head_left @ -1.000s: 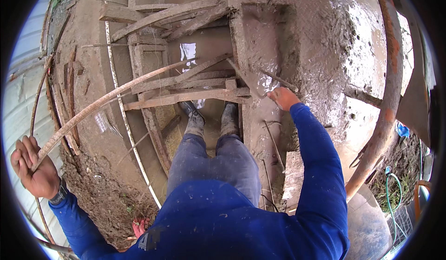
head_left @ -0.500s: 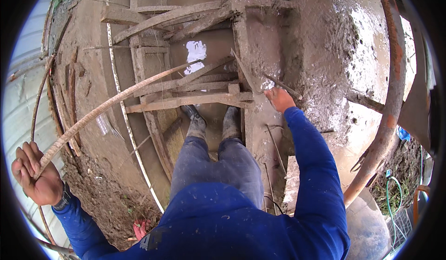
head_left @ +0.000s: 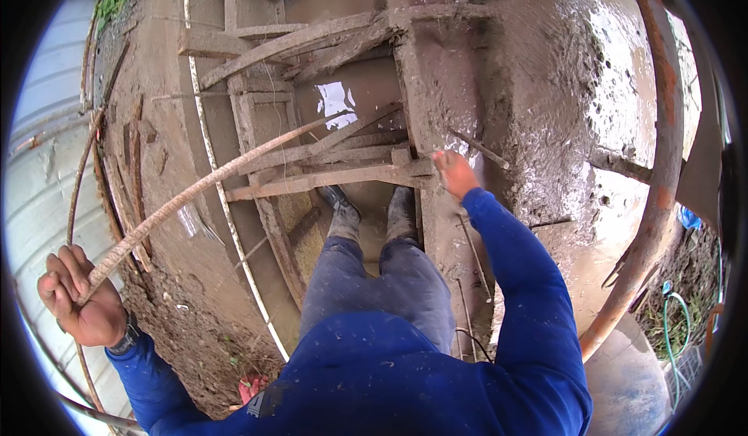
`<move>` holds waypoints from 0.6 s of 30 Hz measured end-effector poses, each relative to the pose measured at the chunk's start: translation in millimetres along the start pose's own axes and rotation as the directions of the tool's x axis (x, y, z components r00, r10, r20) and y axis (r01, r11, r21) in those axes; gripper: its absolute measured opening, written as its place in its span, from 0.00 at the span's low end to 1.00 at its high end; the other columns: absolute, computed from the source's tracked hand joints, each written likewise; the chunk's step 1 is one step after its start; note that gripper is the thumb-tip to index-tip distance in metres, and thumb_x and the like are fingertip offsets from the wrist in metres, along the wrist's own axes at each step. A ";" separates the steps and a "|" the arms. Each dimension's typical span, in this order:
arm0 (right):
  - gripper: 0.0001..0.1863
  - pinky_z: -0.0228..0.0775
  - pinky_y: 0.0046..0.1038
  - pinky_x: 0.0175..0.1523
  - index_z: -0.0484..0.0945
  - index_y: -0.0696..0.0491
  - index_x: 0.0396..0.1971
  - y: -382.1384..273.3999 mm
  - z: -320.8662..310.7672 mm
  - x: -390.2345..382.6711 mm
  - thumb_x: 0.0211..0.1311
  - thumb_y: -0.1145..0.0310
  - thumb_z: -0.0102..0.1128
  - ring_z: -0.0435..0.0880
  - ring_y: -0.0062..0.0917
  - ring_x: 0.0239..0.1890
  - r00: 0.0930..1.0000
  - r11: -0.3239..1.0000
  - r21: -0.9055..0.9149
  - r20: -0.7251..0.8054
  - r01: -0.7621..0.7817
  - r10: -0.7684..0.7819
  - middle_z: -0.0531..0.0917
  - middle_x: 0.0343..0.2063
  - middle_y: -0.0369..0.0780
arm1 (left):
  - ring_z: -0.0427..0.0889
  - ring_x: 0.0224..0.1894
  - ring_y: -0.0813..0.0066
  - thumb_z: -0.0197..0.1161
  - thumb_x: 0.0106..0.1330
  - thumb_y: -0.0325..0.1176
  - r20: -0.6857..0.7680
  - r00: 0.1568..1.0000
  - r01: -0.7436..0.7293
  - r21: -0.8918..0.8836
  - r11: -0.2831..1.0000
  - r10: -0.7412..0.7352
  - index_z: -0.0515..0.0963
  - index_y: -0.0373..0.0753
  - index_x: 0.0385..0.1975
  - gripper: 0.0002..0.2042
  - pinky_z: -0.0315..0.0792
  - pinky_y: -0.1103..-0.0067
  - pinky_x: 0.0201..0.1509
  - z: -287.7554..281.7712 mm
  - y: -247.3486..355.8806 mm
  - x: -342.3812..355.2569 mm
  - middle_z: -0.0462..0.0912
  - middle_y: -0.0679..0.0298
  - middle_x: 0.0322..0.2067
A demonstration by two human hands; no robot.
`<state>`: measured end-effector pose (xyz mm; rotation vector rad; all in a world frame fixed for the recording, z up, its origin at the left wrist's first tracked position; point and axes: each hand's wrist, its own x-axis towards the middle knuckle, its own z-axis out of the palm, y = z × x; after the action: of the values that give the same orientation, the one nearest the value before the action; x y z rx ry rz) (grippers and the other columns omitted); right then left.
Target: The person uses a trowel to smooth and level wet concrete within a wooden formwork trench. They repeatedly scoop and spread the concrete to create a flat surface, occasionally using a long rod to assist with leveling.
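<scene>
My left hand (head_left: 84,296) is wrapped round the near end of a long, mud-coloured ribbed rod (head_left: 199,185), which looks like rebar. It slants up and to the right, its far end above the muddy water. My right hand (head_left: 454,173) is closed beside the right edge of the wooden frame (head_left: 327,179); what its fingers hold, if anything, cannot be made out. A short muddy rod (head_left: 480,149) lies just beyond that hand. My boots (head_left: 340,201) stand in the water between the frame's side boards.
A thin pale rod (head_left: 204,136) runs lengthwise at the left, near corrugated sheeting (head_left: 35,202). A rusty pipe (head_left: 661,171) rises at the right. Thin bars (head_left: 477,261) stick up beside my right arm. Another person's reddish hand (head_left: 251,388) shows at lower left.
The view has shifted slightly. My right hand has come a little nearer and left, against the frame's edge. My left hand keeps its hold on the ribbed rod.
</scene>
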<state>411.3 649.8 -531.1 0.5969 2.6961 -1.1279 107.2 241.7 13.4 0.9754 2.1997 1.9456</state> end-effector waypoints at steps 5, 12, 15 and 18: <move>0.28 0.73 0.51 0.50 0.80 0.59 0.41 -48.6 -1.4 65.1 0.81 0.50 0.38 0.81 0.56 0.42 0.996 0.998 0.055 0.086 -0.028 0.024 0.83 0.39 0.57 | 0.64 0.29 0.79 0.50 0.74 0.33 0.004 1.000 -0.011 0.025 1.000 0.011 0.80 0.41 0.50 0.12 0.53 0.76 0.39 18.2 8.7 5.0 0.63 0.71 0.26; 0.28 0.71 0.49 0.55 0.78 0.62 0.44 -24.4 -13.0 29.4 0.82 0.51 0.38 0.80 0.54 0.48 0.990 0.994 0.009 -0.086 -0.113 0.113 0.83 0.43 0.57 | 0.64 0.29 0.81 0.51 0.76 0.33 0.016 1.000 -0.026 0.029 0.999 0.026 0.81 0.41 0.51 0.13 0.54 0.76 0.38 14.8 5.2 2.6 0.64 0.71 0.26; 0.28 0.71 0.48 0.57 0.77 0.63 0.44 -8.4 4.1 23.7 0.82 0.51 0.39 0.80 0.55 0.47 0.926 0.909 0.269 -0.116 -0.320 0.360 0.82 0.43 0.58 | 0.64 0.28 0.80 0.51 0.76 0.32 0.014 0.999 -0.038 0.006 0.999 0.038 0.80 0.40 0.52 0.13 0.54 0.77 0.37 17.6 3.9 6.7 0.63 0.71 0.26; 0.28 0.70 0.53 0.56 0.77 0.62 0.48 -44.0 7.8 40.3 0.80 0.49 0.41 0.79 0.59 0.47 0.977 0.959 0.199 -0.036 -0.201 0.212 0.81 0.44 0.60 | 0.64 0.28 0.80 0.51 0.76 0.32 0.027 0.999 -0.044 -0.003 0.999 0.045 0.80 0.40 0.51 0.12 0.54 0.77 0.37 25.2 4.9 9.7 0.63 0.71 0.26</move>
<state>356.2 628.4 -519.9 0.9310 2.5113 -1.3418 112.3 268.5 16.1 1.0530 2.1793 1.9406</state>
